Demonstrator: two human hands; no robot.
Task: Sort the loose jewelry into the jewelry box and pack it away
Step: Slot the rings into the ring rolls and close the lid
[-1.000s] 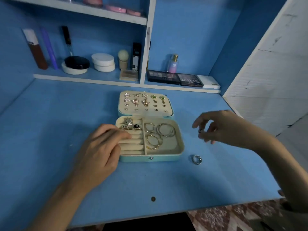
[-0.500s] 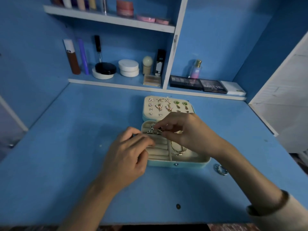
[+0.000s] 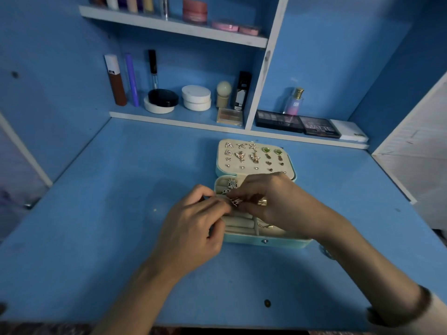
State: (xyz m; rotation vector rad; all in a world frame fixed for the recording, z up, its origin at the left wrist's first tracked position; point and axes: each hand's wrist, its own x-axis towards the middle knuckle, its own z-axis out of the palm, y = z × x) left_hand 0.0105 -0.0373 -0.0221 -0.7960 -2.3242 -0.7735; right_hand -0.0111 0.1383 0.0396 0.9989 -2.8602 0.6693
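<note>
Item, centre of frame: jewelry box, pale teal, lying open on the blue bench, its lid flat behind the base and set with rows of earrings. My right hand enters from the lower right over the base, grip clamped on a small glittering piece above the ring rolls. My left hand, from the lower left, has curled fingers meeting that piece at the box's left edge, and I cannot tell whether its grip is closed on it. Upper frame: shelf and cosmetics.
</note>
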